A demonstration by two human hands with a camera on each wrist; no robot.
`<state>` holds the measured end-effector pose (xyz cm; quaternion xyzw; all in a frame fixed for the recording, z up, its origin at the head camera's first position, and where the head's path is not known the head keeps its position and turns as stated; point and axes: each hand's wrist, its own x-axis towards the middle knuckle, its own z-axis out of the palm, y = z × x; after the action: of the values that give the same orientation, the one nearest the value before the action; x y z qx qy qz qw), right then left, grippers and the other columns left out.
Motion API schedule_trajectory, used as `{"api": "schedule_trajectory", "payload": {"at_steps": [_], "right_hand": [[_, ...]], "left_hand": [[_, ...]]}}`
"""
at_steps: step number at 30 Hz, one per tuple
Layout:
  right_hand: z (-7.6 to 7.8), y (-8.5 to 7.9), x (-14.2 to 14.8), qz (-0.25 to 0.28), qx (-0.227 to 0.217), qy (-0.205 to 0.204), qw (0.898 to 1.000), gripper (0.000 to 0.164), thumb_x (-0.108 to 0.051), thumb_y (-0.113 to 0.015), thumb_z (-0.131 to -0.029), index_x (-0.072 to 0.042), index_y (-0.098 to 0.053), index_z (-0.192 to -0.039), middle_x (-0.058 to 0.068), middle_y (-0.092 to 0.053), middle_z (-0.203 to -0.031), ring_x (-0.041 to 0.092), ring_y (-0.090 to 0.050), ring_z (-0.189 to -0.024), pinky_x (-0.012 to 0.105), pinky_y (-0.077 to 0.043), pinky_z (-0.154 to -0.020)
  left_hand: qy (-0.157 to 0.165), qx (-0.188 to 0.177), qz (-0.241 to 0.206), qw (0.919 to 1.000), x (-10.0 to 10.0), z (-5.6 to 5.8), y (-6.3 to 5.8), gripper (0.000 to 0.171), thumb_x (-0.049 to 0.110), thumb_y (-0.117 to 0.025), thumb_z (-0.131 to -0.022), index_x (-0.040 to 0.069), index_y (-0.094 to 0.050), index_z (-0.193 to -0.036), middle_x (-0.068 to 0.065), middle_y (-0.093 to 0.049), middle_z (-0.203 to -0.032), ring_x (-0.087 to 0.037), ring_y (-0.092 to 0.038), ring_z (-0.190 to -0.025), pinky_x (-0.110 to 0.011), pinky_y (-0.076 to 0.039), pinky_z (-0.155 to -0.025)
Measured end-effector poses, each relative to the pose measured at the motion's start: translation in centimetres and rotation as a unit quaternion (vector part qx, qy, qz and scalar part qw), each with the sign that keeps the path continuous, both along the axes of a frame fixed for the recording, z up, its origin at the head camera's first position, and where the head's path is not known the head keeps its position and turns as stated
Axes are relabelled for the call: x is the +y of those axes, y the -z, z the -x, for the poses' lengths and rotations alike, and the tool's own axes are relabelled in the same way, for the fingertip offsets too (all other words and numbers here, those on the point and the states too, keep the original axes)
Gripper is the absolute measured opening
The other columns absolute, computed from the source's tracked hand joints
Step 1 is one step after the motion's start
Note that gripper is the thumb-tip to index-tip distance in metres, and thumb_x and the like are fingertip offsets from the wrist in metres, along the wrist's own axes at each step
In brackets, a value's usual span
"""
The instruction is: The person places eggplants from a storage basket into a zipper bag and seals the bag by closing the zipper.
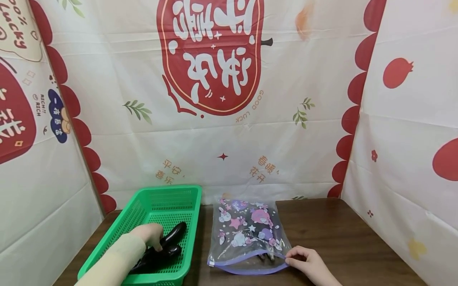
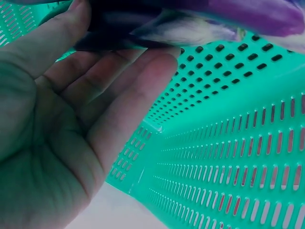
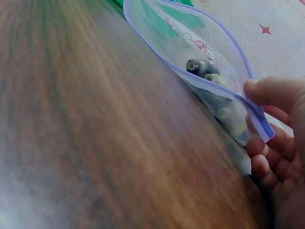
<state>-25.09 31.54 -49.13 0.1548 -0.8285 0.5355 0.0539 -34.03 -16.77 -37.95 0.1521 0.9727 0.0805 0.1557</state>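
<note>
At far left, the side cloth (image 1: 46, 190) carries "Lucky", "RICH!! RICH" and larger Chinese characters partly cut off by the picture's edge. The green basket (image 1: 168, 192) stands just beside it, its slotted walls high, its near end running out of the head view. Dark purple eggplants (image 1: 175, 234) lie inside, and the left hand (image 1: 148, 234) reaches over the left rim with thumb and fingers closed around one; which one is hard to tell. A narrow strip of brown table (image 1: 322, 226) separates basket and bag. The clear bag (image 1: 247, 226) lies flat, printed with stars and pink and purple figures, its far end near the back cloth (image 1: 214, 143). Its purple zip edge gapes toward the near side, a white slider (image 1: 211, 263) at the left corner; inside are dark items with pale, stem-like ends. Above, the cloth reads 平安喜乐, 春暖花开 and, turned over, "GOOD LUCK". The right hand (image 1: 305, 262) pinches the mouth's right corner between thumb and fingers. Beyond it, the table's widest stretch runs to the right cloth (image 1: 404, 131), with red fruit shapes.
</note>
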Motion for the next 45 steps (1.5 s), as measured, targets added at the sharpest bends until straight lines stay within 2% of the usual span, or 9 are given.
{"api": "schedule_trajectory", "payload": {"at_steps": [9,17,20,26,30,32,35,38,45], "right_hand": [[0.8,0.0,0.1,0.002,-0.007,-0.023,1.000,0.010,-0.011,-0.066,-0.091,-0.001,-0.069,-0.092,-0.002,-0.065,-0.085,0.004,-0.055,-0.078,0.023,-0.046,-0.068],[0.7,0.2,0.3,0.012,-0.006,-0.027,1.000,0.010,-0.008,-0.066,-0.091,0.001,-0.068,-0.090,-0.005,-0.065,-0.083,0.003,-0.055,-0.076,0.022,-0.046,-0.067],[0.9,0.1,0.2,0.016,-0.009,-0.024,1.000,0.011,-0.010,-0.066,-0.091,0.001,-0.068,-0.091,-0.003,-0.064,-0.084,0.004,-0.055,-0.076,0.023,-0.046,-0.067],[0.7,0.2,0.2,0.027,-0.011,-0.035,0.999,0.011,-0.009,-0.066,-0.091,0.002,-0.068,-0.091,-0.004,-0.065,-0.084,0.004,-0.056,-0.076,0.023,-0.047,-0.067],[0.3,0.3,0.3,0.022,0.003,-0.033,0.999,0.007,-0.007,-0.065,-0.091,-0.001,-0.068,-0.090,-0.005,-0.065,-0.083,0.003,-0.056,-0.077,0.022,-0.046,-0.068],[0.3,0.4,0.2,0.025,0.003,-0.028,0.999,0.007,-0.007,-0.065,-0.091,-0.001,-0.068,-0.090,-0.005,-0.065,-0.083,0.003,-0.055,-0.077,0.022,-0.046,-0.067],[0.3,0.5,0.0,0.030,-0.006,-0.027,0.999,0.009,-0.008,-0.066,-0.090,0.001,-0.068,-0.091,-0.005,-0.064,-0.083,0.003,-0.055,-0.076,0.022,-0.047,-0.067],[0.3,0.6,-0.2,0.033,-0.013,-0.032,0.999,0.011,-0.009,-0.067,-0.090,0.002,-0.068,-0.091,-0.004,-0.064,-0.084,0.003,-0.056,-0.076,0.023,-0.047,-0.067],[0.1,0.3,-0.2,0.004,0.016,-0.004,1.000,0.005,-0.009,-0.068,-0.089,-0.004,-0.070,-0.090,-0.004,-0.065,-0.084,0.004,-0.055,-0.076,0.023,-0.046,-0.067]], "left_hand": [[-0.025,-0.055,-0.010,0.9981,-0.4,0.8,0.2,0.011,0.009,-0.077,-0.082,0.004,-0.072,-0.090,-0.007,-0.068,-0.091,-0.026,-0.065,-0.073,-0.044,-0.054,-0.069],[-0.023,-0.062,-0.012,0.9978,-0.3,1.5,0.2,0.013,0.008,-0.077,-0.081,0.002,-0.072,-0.092,-0.008,-0.069,-0.092,-0.028,-0.067,-0.074,-0.044,-0.055,-0.070],[-0.017,-0.062,-0.012,0.9978,-1.1,2.9,1.5,0.011,0.012,-0.079,-0.081,0.004,-0.072,-0.086,-0.009,-0.068,-0.085,-0.027,-0.066,-0.067,-0.044,-0.054,-0.067],[0.034,-0.070,-0.022,0.9967,-4.4,6.5,5.2,0.033,0.026,-0.081,-0.079,0.003,-0.071,-0.099,-0.015,-0.067,-0.097,-0.021,-0.065,-0.061,-0.046,-0.054,-0.071],[0.024,-0.069,-0.040,0.9965,-3.7,5.3,3.7,0.024,0.022,-0.083,-0.077,0.008,-0.071,-0.093,-0.008,-0.067,-0.095,-0.021,-0.063,-0.059,-0.044,-0.054,-0.068],[0.019,-0.054,-0.048,0.9972,-3.0,4.1,2.6,0.019,0.016,-0.082,-0.076,0.008,-0.065,-0.074,0.000,-0.060,-0.075,-0.014,-0.051,-0.050,-0.036,-0.048,-0.056],[0.006,-0.034,-0.057,0.9978,-2.2,2.2,0.7,0.044,0.010,-0.082,-0.073,0.013,-0.042,-0.057,0.008,-0.030,-0.057,-0.008,-0.022,-0.048,-0.028,-0.024,-0.049],[0.000,-0.023,-0.052,0.9984,-1.8,1.1,-0.2,0.056,0.009,-0.082,-0.074,0.016,-0.029,-0.057,0.006,-0.013,-0.058,-0.012,-0.009,-0.055,-0.032,-0.015,-0.054],[0.014,0.001,-0.061,0.9980,-1.3,1.0,-0.7,0.058,0.007,-0.080,-0.073,0.017,-0.027,-0.056,0.006,-0.011,-0.057,-0.012,-0.008,-0.055,-0.032,-0.015,-0.053]]}}
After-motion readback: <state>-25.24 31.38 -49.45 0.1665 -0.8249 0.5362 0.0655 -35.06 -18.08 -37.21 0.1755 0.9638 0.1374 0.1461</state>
